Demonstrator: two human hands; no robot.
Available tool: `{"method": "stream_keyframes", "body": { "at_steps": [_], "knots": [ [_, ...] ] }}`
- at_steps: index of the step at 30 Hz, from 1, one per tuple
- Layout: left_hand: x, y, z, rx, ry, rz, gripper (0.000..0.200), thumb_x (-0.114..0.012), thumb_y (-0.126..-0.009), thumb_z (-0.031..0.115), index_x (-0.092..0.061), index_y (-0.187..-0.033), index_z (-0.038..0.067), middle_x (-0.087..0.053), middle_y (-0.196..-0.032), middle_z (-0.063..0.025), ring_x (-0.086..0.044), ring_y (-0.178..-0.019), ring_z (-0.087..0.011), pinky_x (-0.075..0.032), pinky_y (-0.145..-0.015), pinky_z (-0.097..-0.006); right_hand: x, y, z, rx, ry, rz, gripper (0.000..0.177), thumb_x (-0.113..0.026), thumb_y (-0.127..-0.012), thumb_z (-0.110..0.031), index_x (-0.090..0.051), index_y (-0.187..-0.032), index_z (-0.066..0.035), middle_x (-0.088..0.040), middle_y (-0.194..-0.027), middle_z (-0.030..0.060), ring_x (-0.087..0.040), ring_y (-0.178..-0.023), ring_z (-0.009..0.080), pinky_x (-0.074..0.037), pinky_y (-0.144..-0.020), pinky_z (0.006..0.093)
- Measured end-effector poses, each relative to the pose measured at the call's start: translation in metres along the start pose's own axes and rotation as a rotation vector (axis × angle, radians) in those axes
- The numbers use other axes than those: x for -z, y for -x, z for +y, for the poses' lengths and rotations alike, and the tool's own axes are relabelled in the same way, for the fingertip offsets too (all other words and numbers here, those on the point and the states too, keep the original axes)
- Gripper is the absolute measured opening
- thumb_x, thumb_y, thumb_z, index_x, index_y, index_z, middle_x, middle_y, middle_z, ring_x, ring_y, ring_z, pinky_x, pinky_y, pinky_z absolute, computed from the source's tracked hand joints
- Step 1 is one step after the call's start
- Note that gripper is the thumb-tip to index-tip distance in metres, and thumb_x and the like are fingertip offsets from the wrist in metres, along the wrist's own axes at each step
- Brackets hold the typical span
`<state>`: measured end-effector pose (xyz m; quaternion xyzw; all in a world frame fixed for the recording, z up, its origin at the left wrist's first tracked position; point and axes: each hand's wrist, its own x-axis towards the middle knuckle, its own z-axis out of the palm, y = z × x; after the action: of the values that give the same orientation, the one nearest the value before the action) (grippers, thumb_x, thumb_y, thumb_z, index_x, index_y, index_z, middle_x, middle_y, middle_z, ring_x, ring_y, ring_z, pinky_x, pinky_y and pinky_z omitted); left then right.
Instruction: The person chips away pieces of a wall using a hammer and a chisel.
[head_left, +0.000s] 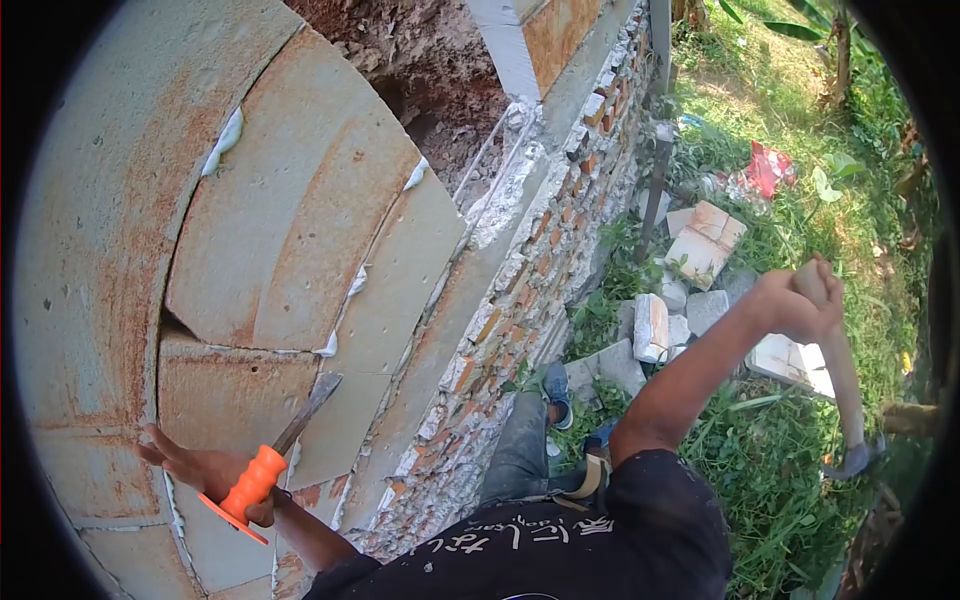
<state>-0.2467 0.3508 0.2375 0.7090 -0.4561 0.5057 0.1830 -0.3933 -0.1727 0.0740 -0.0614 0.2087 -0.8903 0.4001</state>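
Note:
My left hand (pixel 205 472) holds a chisel (pixel 254 484) by its orange ribbed grip, which has a round guard at the lower end. Some fingers stretch out flat toward the slabs. The chisel's metal blade points up and right, its tip in front of the stone slab wall (pixel 280 220); whether it touches cannot be told. Out to the right, my right hand (pixel 805 305) is closed round the wooden handle of a hammer (pixel 845 400). The hammer's metal head hangs low, over the grass.
Broken brickwork (pixel 520 280) runs along the wall's edge. Above the slabs is a rough earthen hole (pixel 430 80). Several loose blocks (pixel 705 240) lie in the grass at right, near a red wrapper (pixel 768 168). My shoe (pixel 558 392) stands close to the wall's base.

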Motion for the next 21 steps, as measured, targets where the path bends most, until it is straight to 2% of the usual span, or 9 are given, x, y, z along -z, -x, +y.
{"method": "stream_keyframes", "body": {
  "at_steps": [1,3,4,8,11,14,17,19,21],
  "knots": [
    [-0.002,0.001,0.002,0.012,0.04,0.022,0.086,-0.024,-0.079,0.07,-0.025,-0.142,0.012,-0.032,-0.141,-0.0224,-0.014,-0.137,-0.0346,0.001,-0.109,-0.0544,0.022,0.05,0.025,-0.091,0.155,0.032,0.008,-0.054,-0.072,-0.003,-0.048,-0.076,-0.001,-0.051,-0.064,0.0095,-0.056,-0.06,0.0219,-0.049,-0.064,0.0316],
    [-0.004,0.003,-0.004,-0.013,0.064,0.043,0.086,-0.027,-0.078,0.067,-0.027,-0.141,0.008,-0.028,-0.143,-0.0211,-0.017,-0.135,-0.0388,-0.004,-0.108,-0.0564,0.094,0.213,0.083,-0.629,0.455,0.131,0.016,-0.058,-0.069,0.0,-0.046,-0.08,0.003,-0.05,-0.063,0.0093,-0.055,-0.054,0.0223,-0.048,-0.051,0.0298],
    [0.0,0.004,-0.005,-0.035,0.09,0.052,0.086,-0.029,-0.077,0.064,-0.029,-0.14,0.005,-0.024,-0.145,-0.0199,-0.02,-0.133,-0.0429,-0.008,-0.107,-0.0584,0.118,0.214,0.081,-0.631,0.473,0.14,0.016,-0.058,-0.069,0.0,-0.046,-0.08,0.003,-0.05,-0.063,0.0093,-0.055,-0.054,0.0223,-0.048,-0.051,0.0298],
    [-0.001,0.002,-0.002,-0.054,0.001,0.037,0.085,-0.022,-0.082,0.065,-0.026,-0.14,0.004,-0.033,-0.139,-0.0249,-0.026,-0.133,-0.0381,-0.005,-0.109,-0.0541,0.163,0.187,0.065,-1.92,0.43,-0.347,0.012,-0.058,-0.069,-0.005,-0.048,-0.075,-0.003,-0.05,-0.06,0.0051,-0.051,-0.048,0.0174,-0.043,-0.046,0.032],
    [-0.005,-0.01,0.008,-0.077,-0.089,-0.045,0.086,-0.02,-0.082,0.065,-0.026,-0.14,0.001,-0.037,-0.135,-0.0279,-0.029,-0.131,-0.0389,-0.006,-0.11,-0.0528,0.135,0.08,0.044,-1.354,0.452,-0.413,0.01,-0.059,-0.071,-0.002,-0.052,-0.078,0.0,-0.051,-0.061,0.006,-0.054,-0.05,0.0178,-0.047,-0.045,0.0345],
    [-0.008,-0.006,0.006,-0.114,-0.071,-0.051,0.087,-0.02,-0.082,0.065,-0.026,-0.139,-0.001,-0.037,-0.134,-0.0293,-0.03,-0.13,-0.0399,-0.007,-0.109,-0.0542,0.084,-0.032,-0.008,-0.813,0.303,-0.467,0.013,-0.061,-0.078,-0.001,-0.05,-0.085,-0.001,-0.054,-0.07,0.0087,-0.055,-0.064,0.0196,-0.049,-0.068,0.0375],
    [-0.004,0.0,0.0,-0.122,-0.073,-0.051,0.086,-0.021,-0.082,0.065,-0.026,-0.139,0.001,-0.036,-0.137,-0.0259,-0.028,-0.131,-0.039,-0.007,-0.109,-0.0558,0.065,-0.138,-0.061,-0.47,0.029,-0.465,0.008,-0.054,-0.084,-0.003,-0.05,-0.079,0.001,-0.054,-0.071,0.0113,-0.056,-0.071,0.0232,-0.045,-0.082,0.0382],
    [-0.004,-0.003,0.003,-0.116,-0.086,-0.082,0.085,-0.022,-0.082,0.065,-0.027,-0.14,0.004,-0.034,-0.14,-0.0214,-0.026,-0.132,-0.0394,-0.006,-0.108,-0.0568,0.041,-0.154,-0.087,0.012,0.252,-0.113,0.018,-0.054,-0.08,-0.008,-0.051,-0.066,0.003,-0.053,-0.067,0.0136,-0.057,-0.073,0.0275,-0.048,-0.081,0.0398],
    [-0.009,-0.004,0.004,-0.075,-0.069,-0.092,0.083,-0.024,-0.081,0.065,-0.026,-0.141,0.006,-0.033,-0.142,-0.018,-0.022,-0.134,-0.0398,-0.007,-0.108,-0.0571,0.047,-0.15,-0.083,0.191,0.117,0.072,0.014,-0.055,-0.074,-0.007,-0.049,-0.064,0.002,-0.054,-0.067,0.0141,-0.058,-0.071,0.0271,-0.051,-0.078,0.0381]
  ]
}}
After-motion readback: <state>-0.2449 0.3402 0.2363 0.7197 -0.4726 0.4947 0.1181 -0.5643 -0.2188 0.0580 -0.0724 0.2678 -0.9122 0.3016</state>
